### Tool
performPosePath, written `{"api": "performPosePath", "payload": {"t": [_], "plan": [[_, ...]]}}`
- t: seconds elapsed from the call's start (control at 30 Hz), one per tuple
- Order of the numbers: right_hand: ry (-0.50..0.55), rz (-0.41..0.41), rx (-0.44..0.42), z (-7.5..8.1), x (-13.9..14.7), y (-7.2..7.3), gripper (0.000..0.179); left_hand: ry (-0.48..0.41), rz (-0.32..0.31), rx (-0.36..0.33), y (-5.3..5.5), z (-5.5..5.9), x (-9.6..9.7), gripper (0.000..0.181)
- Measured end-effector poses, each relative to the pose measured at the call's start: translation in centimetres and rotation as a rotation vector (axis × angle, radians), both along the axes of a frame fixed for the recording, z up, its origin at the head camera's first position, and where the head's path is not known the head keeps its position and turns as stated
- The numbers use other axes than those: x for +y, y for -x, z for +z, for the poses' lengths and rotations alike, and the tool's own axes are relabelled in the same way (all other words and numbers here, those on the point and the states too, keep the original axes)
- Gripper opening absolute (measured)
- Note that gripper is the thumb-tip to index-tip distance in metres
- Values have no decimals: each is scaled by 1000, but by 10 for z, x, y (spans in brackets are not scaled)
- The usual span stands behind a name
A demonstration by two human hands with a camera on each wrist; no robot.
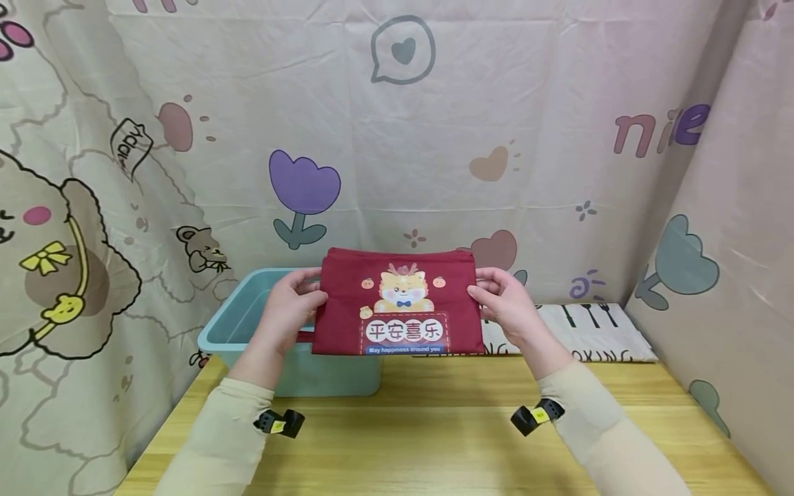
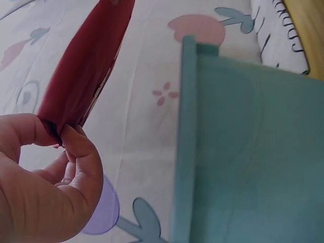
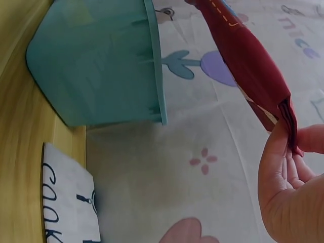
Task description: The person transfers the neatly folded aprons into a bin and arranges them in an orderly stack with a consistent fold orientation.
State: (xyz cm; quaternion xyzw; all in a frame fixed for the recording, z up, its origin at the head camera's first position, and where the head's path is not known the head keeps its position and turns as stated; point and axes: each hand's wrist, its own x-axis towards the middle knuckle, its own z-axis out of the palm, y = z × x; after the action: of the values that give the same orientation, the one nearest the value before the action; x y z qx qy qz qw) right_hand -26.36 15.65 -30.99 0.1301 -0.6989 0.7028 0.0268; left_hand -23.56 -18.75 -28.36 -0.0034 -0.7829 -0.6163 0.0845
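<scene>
A dark red fabric pouch with a cartoon dog, Chinese characters and a line of English is held up flat, its printed face toward the head camera. My left hand pinches its left edge between thumb and fingers; the left wrist view shows the pouch edge-on from that grip. On the opposite edge, my right hand pinches it the same way, and in the right wrist view the pouch's layered side shows between thumb and fingers. A teal plastic bin stands behind, partly hidden by the pouch and left hand.
The wooden table runs beneath both arms. At its back right lies a folded white cloth with black cutlery prints and lettering. A patterned curtain hangs behind and along both sides. Each wrist wears a black strap.
</scene>
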Motion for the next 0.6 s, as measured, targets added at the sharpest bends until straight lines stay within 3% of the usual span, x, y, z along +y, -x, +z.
{"api": "performPosePath", "payload": {"t": [0.4,0.6], "plan": [[47,59,0,8,-41,6,33,65,9,16,-1,15,-39,53],[78,72,-22,9,-64,11,31,104,24,11,3,16,-59,52]]}}
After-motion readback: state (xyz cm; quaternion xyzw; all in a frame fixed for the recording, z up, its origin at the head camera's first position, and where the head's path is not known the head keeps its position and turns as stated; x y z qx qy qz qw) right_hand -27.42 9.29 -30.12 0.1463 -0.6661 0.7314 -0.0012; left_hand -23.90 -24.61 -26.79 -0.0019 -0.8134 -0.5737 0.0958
